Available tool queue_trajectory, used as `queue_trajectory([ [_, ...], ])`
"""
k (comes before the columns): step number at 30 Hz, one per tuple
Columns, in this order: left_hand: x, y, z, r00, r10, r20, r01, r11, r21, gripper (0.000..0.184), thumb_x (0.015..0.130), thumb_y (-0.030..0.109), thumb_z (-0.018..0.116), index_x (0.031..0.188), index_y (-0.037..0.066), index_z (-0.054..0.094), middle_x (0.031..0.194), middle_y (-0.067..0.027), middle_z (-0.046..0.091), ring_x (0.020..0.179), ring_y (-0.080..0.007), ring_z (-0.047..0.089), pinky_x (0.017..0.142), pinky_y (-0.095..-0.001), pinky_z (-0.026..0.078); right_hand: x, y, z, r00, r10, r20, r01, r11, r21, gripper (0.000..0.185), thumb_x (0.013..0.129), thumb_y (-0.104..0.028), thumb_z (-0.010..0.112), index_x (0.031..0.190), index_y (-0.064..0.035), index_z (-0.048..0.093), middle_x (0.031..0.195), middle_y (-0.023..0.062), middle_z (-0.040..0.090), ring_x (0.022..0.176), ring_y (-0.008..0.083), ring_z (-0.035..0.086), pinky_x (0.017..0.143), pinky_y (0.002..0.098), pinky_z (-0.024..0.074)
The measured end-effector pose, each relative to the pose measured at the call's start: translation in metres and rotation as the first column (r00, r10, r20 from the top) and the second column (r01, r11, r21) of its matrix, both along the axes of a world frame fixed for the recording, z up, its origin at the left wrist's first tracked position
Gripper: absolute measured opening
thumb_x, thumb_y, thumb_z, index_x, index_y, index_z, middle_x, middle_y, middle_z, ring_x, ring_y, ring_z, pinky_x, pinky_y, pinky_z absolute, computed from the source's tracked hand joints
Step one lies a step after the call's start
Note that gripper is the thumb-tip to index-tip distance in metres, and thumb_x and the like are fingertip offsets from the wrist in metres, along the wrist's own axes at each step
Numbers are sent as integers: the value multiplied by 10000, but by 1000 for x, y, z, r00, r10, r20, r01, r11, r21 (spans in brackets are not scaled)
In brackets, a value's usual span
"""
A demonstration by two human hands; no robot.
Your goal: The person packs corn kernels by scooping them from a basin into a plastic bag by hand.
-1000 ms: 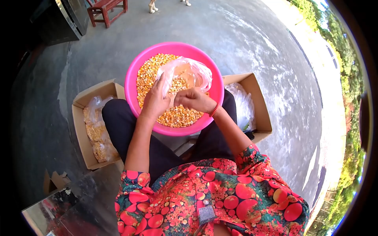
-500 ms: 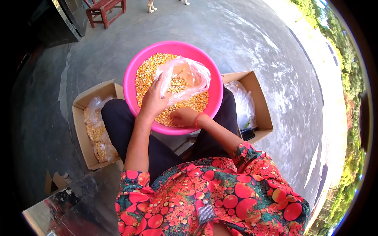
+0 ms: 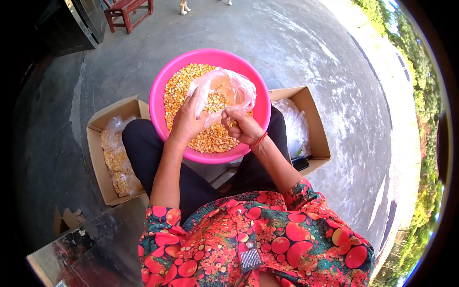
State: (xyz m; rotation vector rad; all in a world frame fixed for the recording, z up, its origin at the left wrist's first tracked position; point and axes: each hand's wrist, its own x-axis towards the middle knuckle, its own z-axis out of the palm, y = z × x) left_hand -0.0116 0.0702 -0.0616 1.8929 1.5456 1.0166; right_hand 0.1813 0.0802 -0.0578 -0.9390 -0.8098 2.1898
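A pink basin of yellow corn kernels rests on my lap. Inside it, a clear plastic bag stands with its mouth spread wide and some kernels in it. My left hand is closed on the bag's near left side, fingers along the outside. At the bag's near right rim is my right hand, curled into a loose fist with a few corn kernels showing between the fingers; most of what it holds is hidden.
Left of my knee, a cardboard box holds several bags of corn. Another cardboard box on the right contains thin plastic bags and a dark phone-like object. A red wooden stool and an animal's legs are farther off.
My right hand has come up out of the corn at the basin's near side to the bag's rim, its fist now turned upward. My left hand keeps its hold on the bag.
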Motion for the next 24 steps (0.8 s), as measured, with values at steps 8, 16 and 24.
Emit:
queue_trajectory([
  [8,0,-1,4,1000,3,24,-3,1000,-16,693,704,19,582,1332,21,288,1269,-230,417,1164,-353,423,941,-371,387,-25,50,40,920,-356,-164,391,863,318,173,911,-188,422,847,-67,527,771,30,534,629,94,469,537,215,378],
  [16,-2,0,-1,999,25,36,-25,1000,1,707,686,-6,564,1334,23,284,1275,-236,409,1168,-354,419,940,-376,387,-22,27,20,804,-275,527,-262,632,730,182,832,-182,533,855,-33,636,790,116,629,732,188,589,673,315,455],
  [24,1,1,-2,999,29,-16,-29,1000,5,706,684,33,596,1324,13,298,1264,-243,415,1142,-366,437,936,-381,388,-2,-2,-49,377,-398,836,-766,373,523,229,803,-246,519,863,-37,592,765,169,595,782,339,586,708,420,456],
])
